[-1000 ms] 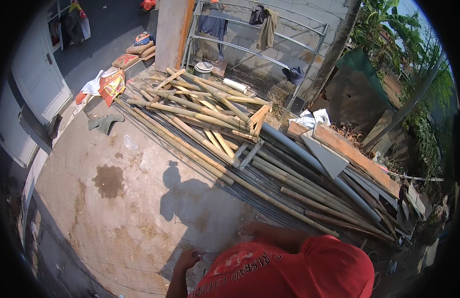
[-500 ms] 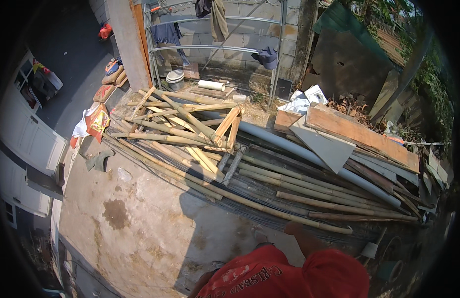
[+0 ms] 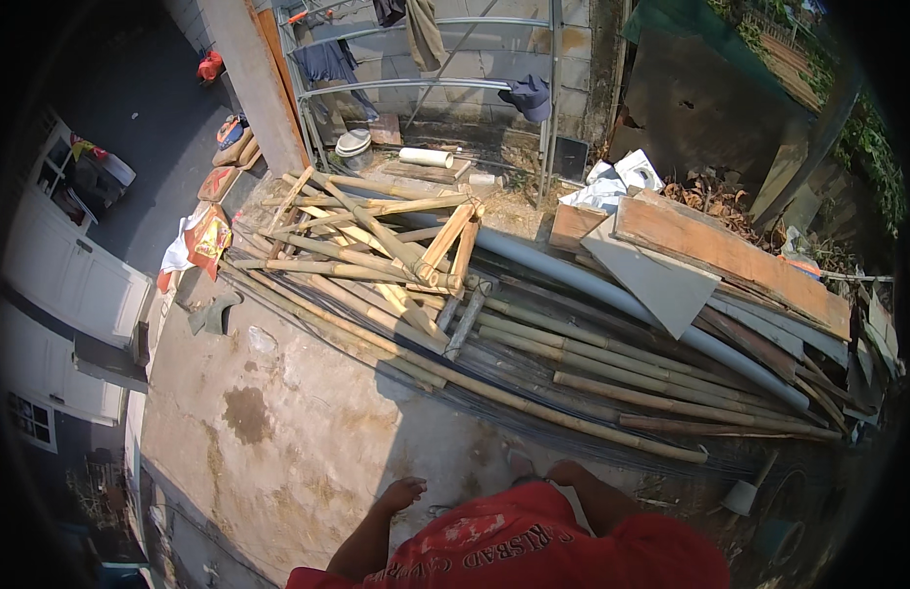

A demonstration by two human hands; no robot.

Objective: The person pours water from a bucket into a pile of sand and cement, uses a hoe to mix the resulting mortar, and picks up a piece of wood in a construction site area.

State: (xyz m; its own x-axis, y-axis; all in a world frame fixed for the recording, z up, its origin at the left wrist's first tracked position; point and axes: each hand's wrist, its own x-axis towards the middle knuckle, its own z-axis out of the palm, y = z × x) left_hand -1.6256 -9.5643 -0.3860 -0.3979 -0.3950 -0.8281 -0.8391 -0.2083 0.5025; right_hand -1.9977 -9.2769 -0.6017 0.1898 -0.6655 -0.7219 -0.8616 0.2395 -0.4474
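Observation:
My left hand [image 3: 404, 493] hangs in the air over the concrete floor, beside my red shirt. Its fingers are loosely bent and a little apart, and nothing shows in them. Close to the front of my body is my right hand [image 3: 567, 473], with its fingers too hidden to read. Beyond both hands lies a long bamboo pole [image 3: 573, 430], touched by neither. Farther off, a stack of cut bamboo frames [image 3: 376, 231] rests on more poles.
A grey pipe [image 3: 573, 270] runs diagonally behind several bamboo poles [image 3: 632, 368]. Wooden boards [image 3: 730, 260] are piled at the right. At the back stands a metal rack [image 3: 406, 86] with clothes. Stained concrete floor [image 3: 278, 422] stretches to the left, toward white doors [image 3: 72, 265].
My left hand and forearm have come into view at the left of my shirt. My right hand has drawn in closer to my body. The whole view has shifted slightly.

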